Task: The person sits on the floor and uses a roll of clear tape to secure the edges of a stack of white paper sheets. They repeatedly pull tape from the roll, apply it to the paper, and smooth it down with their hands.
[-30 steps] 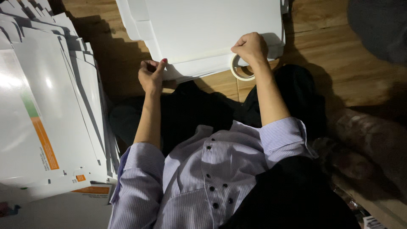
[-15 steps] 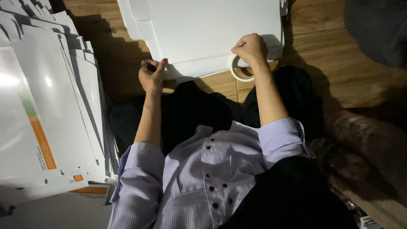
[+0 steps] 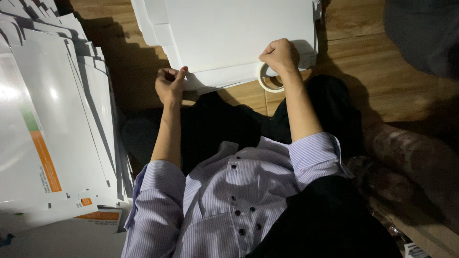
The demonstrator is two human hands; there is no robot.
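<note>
Gripping the tape roll (image 3: 266,81) at upper centre, right hand (image 3: 279,55) fisted; left hand (image 3: 169,85) pinches the white card sheets (image 3: 229,38) (light, bendy, best held by edges).

Fanned stack of flat white cartons (image 3: 57,124) with orange and green stripes at the left, wooden floor (image 3: 377,71) beneath, a dark blurred shape (image 3: 423,33) at the upper right corner

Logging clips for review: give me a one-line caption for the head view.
Seated person's left hand pinches the white flat cardboard sheets while the right hand grips a pale tape roll.
</note>
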